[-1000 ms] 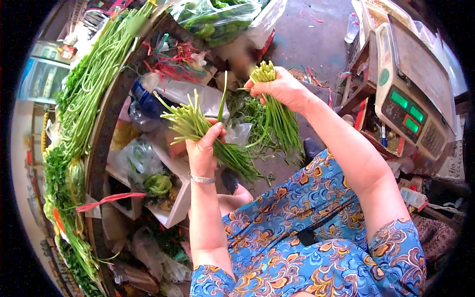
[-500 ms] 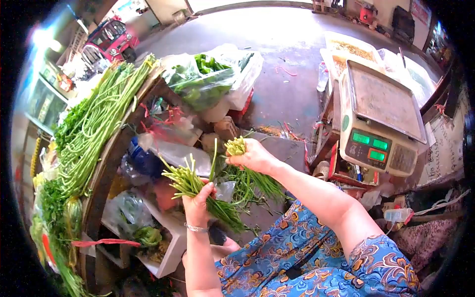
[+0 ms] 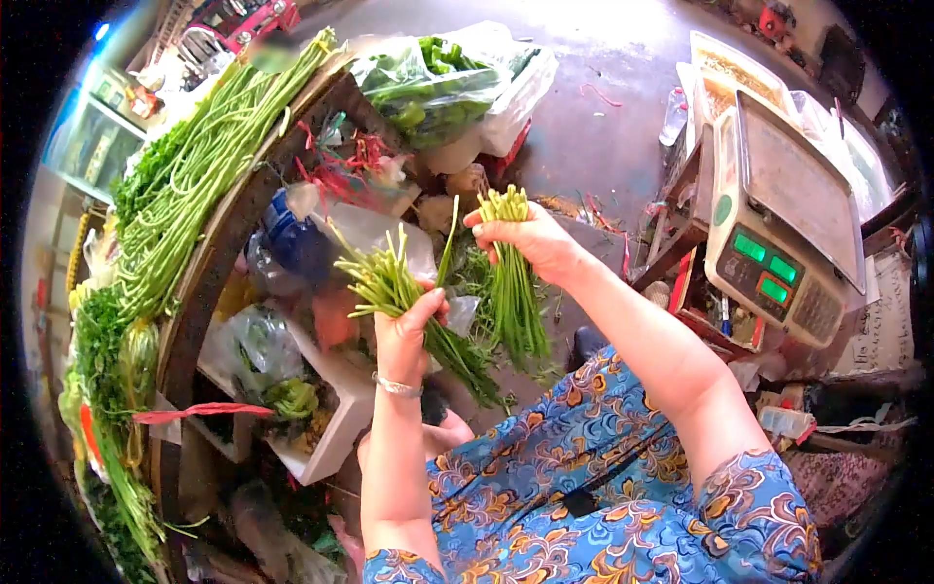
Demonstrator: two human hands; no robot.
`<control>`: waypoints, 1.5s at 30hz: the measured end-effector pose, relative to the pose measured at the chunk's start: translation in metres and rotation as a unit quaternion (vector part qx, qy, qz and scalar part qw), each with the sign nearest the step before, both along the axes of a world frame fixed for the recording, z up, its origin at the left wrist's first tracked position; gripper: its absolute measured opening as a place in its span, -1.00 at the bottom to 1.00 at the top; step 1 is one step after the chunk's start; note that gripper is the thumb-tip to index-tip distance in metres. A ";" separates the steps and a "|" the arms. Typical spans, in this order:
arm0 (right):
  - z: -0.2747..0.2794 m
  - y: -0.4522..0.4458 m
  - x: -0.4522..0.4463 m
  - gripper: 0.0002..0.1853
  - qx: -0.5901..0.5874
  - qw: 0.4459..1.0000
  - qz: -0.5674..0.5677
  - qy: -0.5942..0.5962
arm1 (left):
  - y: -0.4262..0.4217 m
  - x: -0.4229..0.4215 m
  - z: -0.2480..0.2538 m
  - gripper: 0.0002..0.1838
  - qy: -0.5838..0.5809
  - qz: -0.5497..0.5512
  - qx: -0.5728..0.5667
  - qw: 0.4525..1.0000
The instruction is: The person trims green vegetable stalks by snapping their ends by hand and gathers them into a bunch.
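Observation:
In the head view, my left hand (image 3: 416, 319) is closed around a bunch of thin green stems (image 3: 379, 273). Their pale cut ends fan out up and to the left, one stem sticks up apart, and the darker ends hang down to the right. My right hand (image 3: 530, 238) grips a second bunch of green stems (image 3: 516, 311) just below its cut ends, which are fairly level. That bunch hangs almost straight down, beside the left one and slightly higher. Loose green scraps lie on the ground below; the exact kind of vegetable is unclear.
Long beans (image 3: 209, 195) and leafy greens (image 3: 102, 336) cover a stall shelf on the left. A plastic bag of green peppers (image 3: 428, 92) sits at the back. On the right stands a digital scale (image 3: 778, 214). A white foam box (image 3: 336, 414) is at lower left.
The view has tilted downward. My right hand has turned its bunch from slanting to nearly upright, and its stems now hang down. The left hand keeps its hold.

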State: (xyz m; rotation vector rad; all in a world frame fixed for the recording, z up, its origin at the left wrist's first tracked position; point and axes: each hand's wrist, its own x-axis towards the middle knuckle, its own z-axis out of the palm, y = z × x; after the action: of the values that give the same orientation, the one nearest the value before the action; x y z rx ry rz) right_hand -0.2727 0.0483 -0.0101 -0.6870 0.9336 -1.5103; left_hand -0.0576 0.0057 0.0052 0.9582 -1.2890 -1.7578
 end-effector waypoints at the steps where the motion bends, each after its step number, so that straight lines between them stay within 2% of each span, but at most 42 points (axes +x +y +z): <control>1: 0.004 0.000 0.000 -0.73 0.000 1.000 0.008 -0.027 | 0.000 -0.001 -0.001 -0.83 -0.006 -0.012 -0.007 1.000; 3: 0.013 0.000 0.007 -0.77 -0.014 0.996 -0.016 -0.092 | 0.003 -0.002 0.001 -0.83 -0.030 -0.030 -0.001 0.999; 6: 0.010 -0.002 0.004 -0.79 -0.001 0.995 0.030 -0.096 | 0.006 -0.004 -0.001 -0.82 -0.031 -0.065 0.006 0.997; 8: 0.008 -0.001 0.004 -0.84 -0.012 0.994 0.028 -0.105 | 0.009 -0.004 0.004 -0.82 0.007 -0.087 0.045 0.995; 12: 0.026 0.007 0.004 -0.89 0.005 0.988 0.041 -0.146 | 0.007 -0.002 0.009 -0.79 -0.021 -0.084 0.011 0.996; 16: 0.013 0.005 0.002 -0.86 -0.014 0.996 0.051 -0.065 | 0.005 0.000 0.004 -0.76 0.035 -0.099 0.019 0.994; 18: 0.010 0.004 0.007 -0.82 -0.042 0.996 0.042 0.062 | 0.002 0.004 0.000 -0.74 0.028 -0.157 0.027 0.987; 22: 0.012 0.007 0.020 -0.78 -0.053 0.995 0.080 0.022 | 0.005 0.000 0.000 -0.72 0.040 -0.218 0.074 0.972; 23: 0.011 0.006 0.019 -0.78 -0.066 0.988 0.136 0.026 | 0.005 -0.002 0.003 -0.70 0.003 -0.239 0.071 0.968; 24: 0.010 0.006 0.020 -0.78 -0.065 0.989 0.134 0.023 | 0.007 -0.003 0.006 -0.70 0.001 -0.241 0.073 0.968; 28: 0.012 0.008 0.021 -0.90 -0.050 0.980 0.173 0.088 | 0.006 -0.004 0.006 -0.62 0.006 -0.310 0.096 0.946; 30: 0.010 0.009 0.019 -0.86 -0.047 0.978 0.161 0.125 | 0.007 -0.005 0.005 -0.60 0.015 -0.309 0.063 0.949; 31: 0.007 0.007 0.020 -0.88 -0.030 0.985 0.117 0.120 | 0.006 -0.005 0.006 -0.53 0.019 -0.283 0.069 0.956; 34: 0.009 0.006 0.013 -0.88 -0.028 0.994 0.067 0.082 | 0.006 -0.003 0.006 -0.47 0.062 -0.153 0.102 0.981; 35: 0.010 0.007 0.014 -0.89 -0.038 0.997 0.059 0.039 | 0.005 -0.001 0.009 -0.50 0.051 -0.137 0.084 0.986; 39: 0.006 0.004 0.017 -0.90 -0.044 0.998 0.046 0.026 | 0.000 -0.001 0.004 -0.59 0.050 -0.118 0.102 0.987; 40: 0.005 0.004 0.016 -0.90 -0.043 0.998 0.047 0.025 | 0.002 -0.001 0.003 -0.63 0.037 -0.095 0.076 0.992; 42: 0.007 0.003 0.015 -0.89 0.001 1.000 -0.016 0.008 | 0.001 -0.001 0.002 -0.67 0.022 -0.071 0.050 0.996; 45: 0.004 -0.001 0.009 -0.85 -0.013 0.999 -0.043 0.018 | -0.001 0.001 0.000 -0.77 0.036 -0.042 0.044 0.997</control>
State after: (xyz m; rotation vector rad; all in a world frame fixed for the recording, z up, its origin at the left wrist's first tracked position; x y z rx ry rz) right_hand -0.2641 0.0474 -0.0058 -0.7013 0.9836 -1.5933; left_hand -0.0562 0.0043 0.0052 0.8912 -1.2309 -1.9111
